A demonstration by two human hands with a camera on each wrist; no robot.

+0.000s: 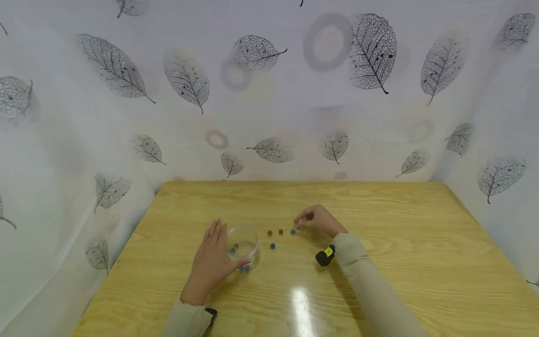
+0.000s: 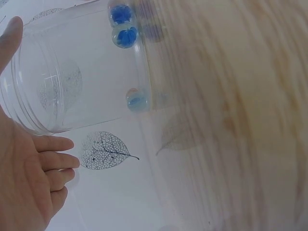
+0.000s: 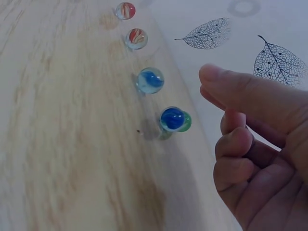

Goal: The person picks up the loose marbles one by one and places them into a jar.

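Spreads the left grip (image 1: 212,260), straight-fingered, around the clear jar (image 2: 101,72). Bends the right grip (image 1: 321,221) loosely, visibly empty, near the dark blue marble (image 3: 172,119) and green marble (image 3: 186,121) on the bench (image 1: 379,206). Has two reddish marbles (image 3: 136,38) farther left.

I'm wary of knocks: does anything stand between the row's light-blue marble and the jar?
Yes, along a low, straight path: two red-swirled marbles lie between the light-blue marble and the jar, whose clear wall also stands in the way. Nothing visible covers its mouth.
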